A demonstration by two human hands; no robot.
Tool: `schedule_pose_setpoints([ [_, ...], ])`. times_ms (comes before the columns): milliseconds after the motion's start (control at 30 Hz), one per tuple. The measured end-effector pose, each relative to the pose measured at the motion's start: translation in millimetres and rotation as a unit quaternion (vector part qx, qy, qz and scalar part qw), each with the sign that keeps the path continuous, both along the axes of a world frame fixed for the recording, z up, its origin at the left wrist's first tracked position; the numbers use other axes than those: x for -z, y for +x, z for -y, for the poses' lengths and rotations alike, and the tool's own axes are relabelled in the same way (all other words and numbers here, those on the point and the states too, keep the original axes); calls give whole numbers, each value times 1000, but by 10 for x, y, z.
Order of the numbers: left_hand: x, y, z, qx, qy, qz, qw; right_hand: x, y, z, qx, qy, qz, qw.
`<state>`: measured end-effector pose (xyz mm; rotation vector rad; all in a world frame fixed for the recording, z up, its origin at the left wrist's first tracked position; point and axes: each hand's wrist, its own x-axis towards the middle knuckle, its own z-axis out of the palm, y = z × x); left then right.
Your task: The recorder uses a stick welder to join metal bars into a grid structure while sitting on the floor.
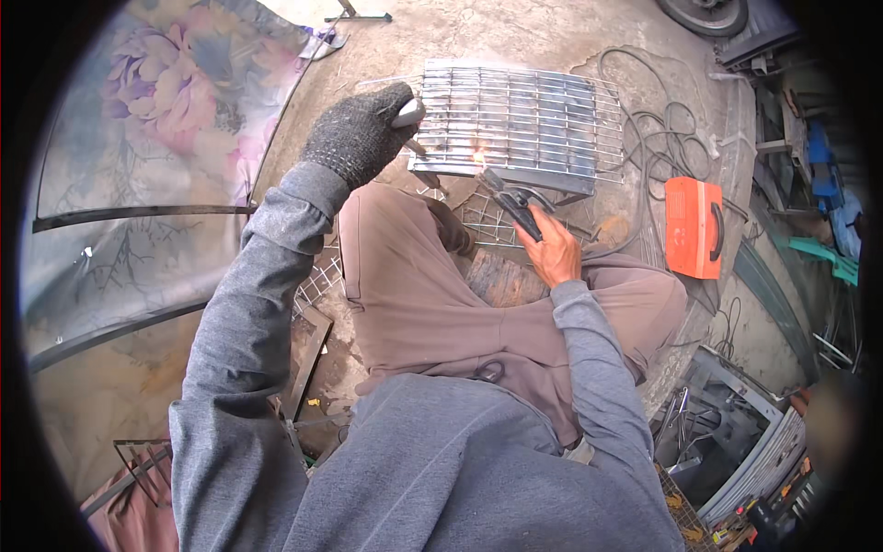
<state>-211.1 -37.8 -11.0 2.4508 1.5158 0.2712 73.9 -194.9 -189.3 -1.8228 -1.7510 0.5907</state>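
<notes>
My left hand (354,133), in a dark knitted glove, is closed round a tool with a smooth grey rounded end (408,113); the glove hides most of it, so its kind is unclear. It is at the left edge of a wire grid (515,110) of thin metal rods, which lies over a dark metal frame (497,175). My bare right hand (555,247) grips a black welding electrode holder (524,216). Its tip points up and left to the near edge of the grid, where a small orange glow (479,155) shows.
An orange welding machine (692,228) with a black handle stands at the right, beside coiled black cables (667,138). A wooden block (504,279) lies between my legs. A flowered sheet (166,110) fills the left side. Metal pieces and tools (708,414) crowd the lower right.
</notes>
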Motion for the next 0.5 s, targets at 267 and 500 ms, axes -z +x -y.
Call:
schedule_pose_setpoints([
  [267,-35,14,-25,-1,-4,13,1000,-137,-147,-59,-39,1,14,999],
  [500,22,24,-31,-1,14,33,999,-29,-228,-109,-88,44,26,995],
])
